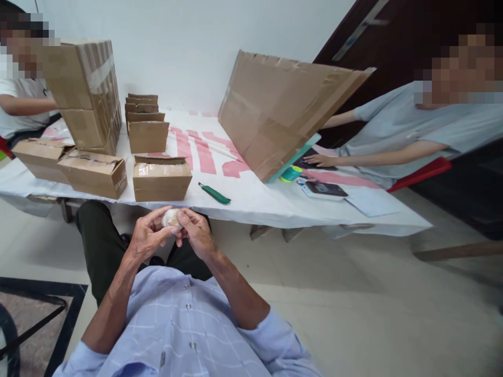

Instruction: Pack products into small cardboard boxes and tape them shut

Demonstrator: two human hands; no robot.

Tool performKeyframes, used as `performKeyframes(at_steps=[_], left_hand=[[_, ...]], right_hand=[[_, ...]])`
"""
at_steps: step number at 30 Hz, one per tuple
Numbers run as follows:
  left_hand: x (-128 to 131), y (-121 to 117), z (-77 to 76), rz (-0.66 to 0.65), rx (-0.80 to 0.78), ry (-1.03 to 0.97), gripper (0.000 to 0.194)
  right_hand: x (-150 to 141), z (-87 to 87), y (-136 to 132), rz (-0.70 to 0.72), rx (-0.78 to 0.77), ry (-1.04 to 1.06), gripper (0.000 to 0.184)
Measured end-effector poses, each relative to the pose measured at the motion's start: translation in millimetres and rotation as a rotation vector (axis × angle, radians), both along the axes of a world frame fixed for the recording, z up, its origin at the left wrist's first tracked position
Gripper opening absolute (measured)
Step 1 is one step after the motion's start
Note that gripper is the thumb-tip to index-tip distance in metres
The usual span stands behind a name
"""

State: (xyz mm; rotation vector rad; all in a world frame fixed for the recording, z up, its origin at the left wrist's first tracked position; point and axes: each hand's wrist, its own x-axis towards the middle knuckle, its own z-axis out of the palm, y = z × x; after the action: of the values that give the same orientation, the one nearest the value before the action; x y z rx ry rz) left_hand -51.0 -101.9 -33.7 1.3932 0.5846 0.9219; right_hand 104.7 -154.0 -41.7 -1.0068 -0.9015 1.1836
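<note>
Both my hands meet over my lap, just below the table's front edge. Between them is a small, round, whitish-tan thing that looks like a roll of clear tape [172,218]. My left hand [148,234] grips its left side with thumb and fingers. My right hand [197,232] pinches it from the right, thumb on top. The fingers hide part of the roll. Beyond my hands, a small cardboard box [162,184] stands on the table, taped along its top. To that box's right lies a green utility knife [214,193].
More small boxes [94,173] and a tall stack of taped cartons [88,94] stand left. Open-topped boxes [148,137] line up behind. A large cardboard sheet [283,104] leans at the right, near a tape roll [291,174] and a phone-like device [326,189]. People sit at both sides.
</note>
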Motion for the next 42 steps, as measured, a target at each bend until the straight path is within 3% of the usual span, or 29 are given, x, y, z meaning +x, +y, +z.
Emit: performKeyframes(at_steps=[5,9,18,28,35,38,42], left_hand=[[-6,2,1.5,-0.081,0.002,-0.044,0.08],[-13,2,4.2,-0.038,0.05,-0.016,0.086],[-10,-7,13.5,0.177,0.102,0.005,0.055],[-14,-12,23.1,0.21,0.096,-0.038,0.035],[-9,-12,24.5,0.314,0.241,-0.028,0.02],[-7,-11,23.9,0.361,0.283,-0.036,0.021],[-4,-14,22.6,0.345,0.176,0.002,0.019]], right_hand=[[-1,5.5,-1,0.018,-0.012,0.066,0.057],[-3,7.1,-1,-0.016,-0.025,0.078,0.058],[-4,2.8,-1,-0.151,0.003,0.038,0.055],[-3,9.7,-1,0.024,-0.037,0.19,0.057],[-4,15.0,-5,0.084,-0.058,0.23,0.063],[-5,10.8,-3,0.052,-0.008,0.186,0.06],[-9,4.9,-2,-0.088,0.067,0.093,0.057]])
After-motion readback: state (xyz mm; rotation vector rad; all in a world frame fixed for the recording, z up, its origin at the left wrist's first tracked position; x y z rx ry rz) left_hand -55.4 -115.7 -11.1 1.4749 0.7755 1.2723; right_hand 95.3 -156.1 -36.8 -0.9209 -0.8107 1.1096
